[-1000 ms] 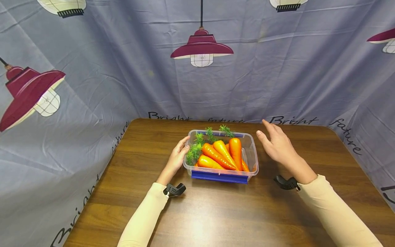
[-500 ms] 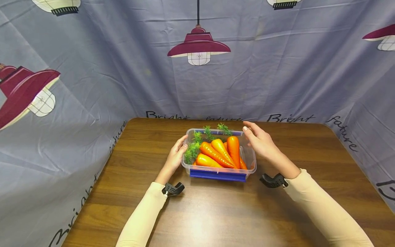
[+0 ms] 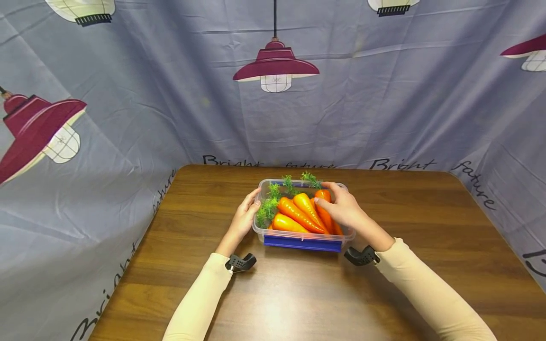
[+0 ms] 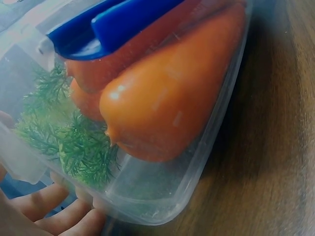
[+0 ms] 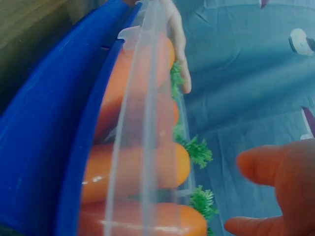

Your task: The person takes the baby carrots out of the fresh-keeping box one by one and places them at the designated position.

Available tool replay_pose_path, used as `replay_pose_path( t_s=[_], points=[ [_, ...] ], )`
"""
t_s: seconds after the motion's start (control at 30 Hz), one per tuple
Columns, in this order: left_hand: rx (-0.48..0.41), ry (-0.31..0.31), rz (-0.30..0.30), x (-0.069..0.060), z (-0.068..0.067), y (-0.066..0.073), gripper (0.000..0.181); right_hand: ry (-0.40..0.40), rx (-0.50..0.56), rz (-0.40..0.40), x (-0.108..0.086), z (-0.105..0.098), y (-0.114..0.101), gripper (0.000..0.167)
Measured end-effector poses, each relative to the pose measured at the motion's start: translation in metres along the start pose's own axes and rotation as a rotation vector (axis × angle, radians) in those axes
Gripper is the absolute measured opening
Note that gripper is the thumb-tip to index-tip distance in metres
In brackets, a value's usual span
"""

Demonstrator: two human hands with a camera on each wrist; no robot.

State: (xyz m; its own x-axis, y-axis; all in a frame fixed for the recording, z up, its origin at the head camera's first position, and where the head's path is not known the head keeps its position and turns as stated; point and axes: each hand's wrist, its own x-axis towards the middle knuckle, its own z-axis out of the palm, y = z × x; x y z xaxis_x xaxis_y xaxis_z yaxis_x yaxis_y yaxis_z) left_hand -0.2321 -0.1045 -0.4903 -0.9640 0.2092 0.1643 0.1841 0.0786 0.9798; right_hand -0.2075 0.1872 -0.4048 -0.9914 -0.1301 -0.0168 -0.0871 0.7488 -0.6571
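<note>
A clear plastic container (image 3: 349,235) with blue side clips (image 3: 302,244) sits on the table, holding several glossy orange carrots (image 3: 298,215) with green leafy tops (image 3: 268,208). My left hand (image 3: 242,220) rests against the container's left side, thumb near the rim. In the left wrist view its fingers (image 4: 69,216) lie extended along the outer wall. My right hand (image 3: 344,206) is over the container's right part, above the rightmost carrot (image 3: 324,195). The right wrist view shows its thumb and fingers (image 5: 261,164) spread apart, with nothing between them.
The brown wooden table (image 3: 290,298) extends on all sides of the container. A grey-blue curtain (image 3: 204,109) printed with lamps and lettering hangs behind and beside it. A black wrist mount (image 3: 361,255) sits below the right hand, another (image 3: 241,262) below the left.
My right hand has come in from the right, over the container's rim, and now is above the carrots. The left hand and the container have stayed in place.
</note>
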Motion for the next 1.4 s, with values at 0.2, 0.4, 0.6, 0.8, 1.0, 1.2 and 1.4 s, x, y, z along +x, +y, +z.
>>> replay_pose_path(
  t_s=[0.2, 0.4, 0.6, 0.8, 1.0, 1.2, 1.4],
  points=[
    [-0.009, -0.001, 0.001, 0.0, 0.001, 0.0, 0.048, -0.027, -0.043, -0.014, 0.001, 0.005, 0.006, 0.06],
    [0.004, -0.005, 0.015, 0.0, 0.001, 0.0, 0.048, -0.027, -0.074, -0.048, 0.003, 0.009, 0.01, 0.058],
    [0.009, -0.004, 0.012, -0.002, 0.001, -0.001, 0.048, 0.008, -0.149, -0.081, 0.005, 0.015, 0.014, 0.061],
    [0.002, -0.002, 0.013, -0.002, 0.002, 0.0, 0.048, 0.029, -0.179, -0.084, 0.007, 0.016, 0.014, 0.062],
    [0.01, -0.001, 0.027, -0.001, 0.001, 0.001, 0.047, 0.033, -0.183, -0.091, 0.007, 0.016, 0.012, 0.063],
    [0.0, -0.001, 0.02, -0.002, 0.001, 0.002, 0.048, 0.05, -0.172, -0.098, 0.007, 0.016, 0.013, 0.062],
    [0.003, -0.001, 0.025, -0.001, 0.001, 0.001, 0.047, 0.083, -0.139, -0.101, 0.006, 0.016, 0.013, 0.062]
  ],
)
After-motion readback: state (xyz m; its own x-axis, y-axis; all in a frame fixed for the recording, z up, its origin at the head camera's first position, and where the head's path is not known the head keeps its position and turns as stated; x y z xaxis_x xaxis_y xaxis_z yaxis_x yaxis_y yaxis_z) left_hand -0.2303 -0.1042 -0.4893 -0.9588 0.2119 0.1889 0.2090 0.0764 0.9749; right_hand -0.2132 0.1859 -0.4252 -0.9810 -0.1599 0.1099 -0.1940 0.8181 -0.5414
